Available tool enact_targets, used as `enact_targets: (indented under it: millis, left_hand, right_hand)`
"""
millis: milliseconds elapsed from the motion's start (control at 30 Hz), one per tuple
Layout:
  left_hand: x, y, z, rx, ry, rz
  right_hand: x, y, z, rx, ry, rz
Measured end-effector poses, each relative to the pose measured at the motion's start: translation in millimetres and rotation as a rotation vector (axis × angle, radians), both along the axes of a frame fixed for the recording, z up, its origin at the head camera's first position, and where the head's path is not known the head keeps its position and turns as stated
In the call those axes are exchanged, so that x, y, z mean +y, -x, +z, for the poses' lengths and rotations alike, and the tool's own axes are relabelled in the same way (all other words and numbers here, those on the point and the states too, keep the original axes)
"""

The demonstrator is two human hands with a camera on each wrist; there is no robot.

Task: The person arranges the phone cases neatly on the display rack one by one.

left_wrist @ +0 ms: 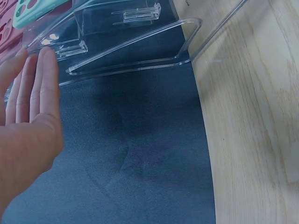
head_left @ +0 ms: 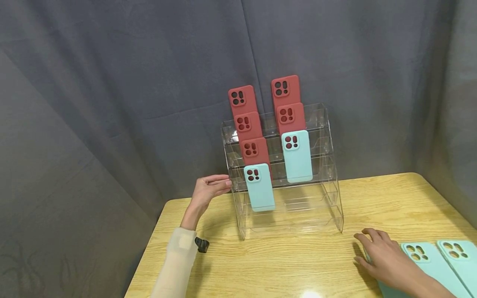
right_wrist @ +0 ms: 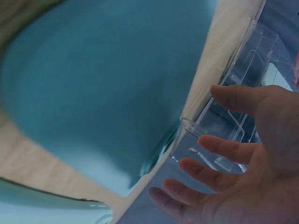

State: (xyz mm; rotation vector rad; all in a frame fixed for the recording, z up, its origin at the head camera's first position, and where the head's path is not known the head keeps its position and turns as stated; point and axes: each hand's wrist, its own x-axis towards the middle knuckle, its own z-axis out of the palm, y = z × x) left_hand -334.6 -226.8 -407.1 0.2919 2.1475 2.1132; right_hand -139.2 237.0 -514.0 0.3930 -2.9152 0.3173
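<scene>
My left hand (head_left: 210, 188), fingers almost straight, touches the left side of a clear acrylic tiered rack (head_left: 337, 198); the left wrist view shows those fingertips (left_wrist: 48, 58) at its edge. Several red phone cases stand in two columns on the rack, such as the upper right one (head_left: 292, 93). A mint phone case (head_left: 261, 192) fronts the left column, and another mint phone case (head_left: 299, 161) fronts the right one. Over the table's right side, my right hand (head_left: 387, 258) is spread and holds nothing. It is above a mint phone case (right_wrist: 107, 93), partly hidden beneath it in the head view.
Beside the right hand, two more mint phone cases (head_left: 434, 265) (head_left: 466, 260) lie flat on the wooden table (head_left: 290, 265). A grey curtain (head_left: 149, 82) hangs behind the rack. A small black device (head_left: 202, 245) sits at the left wrist.
</scene>
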Motion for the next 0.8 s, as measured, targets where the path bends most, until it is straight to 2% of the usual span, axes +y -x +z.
enact_targets:
  millis: [200,433,700,800]
  left_hand:
    - [-0.6,-0.1,-0.4,0.005,0.003,-0.001]
    - [0.1,-2.3,1.5,-0.001,0.002,-0.004]
    - [-0.2,-0.6,0.9,0.007,-0.004,-0.005]
    - [-0.3,-0.7,0.4,0.010,0.001,-0.007]
  right_hand:
    - [10.6,-1.0,-7.6,-0.057,-0.035,-0.037]
    - [16.8,-1.7,-15.1,-0.120,-0.027,-0.049]
    - [16.5,1.9,-15.1,-0.132,-0.026,-0.041]
    - [14.8,2.5,-14.4,-0.162,-0.026,-0.042]
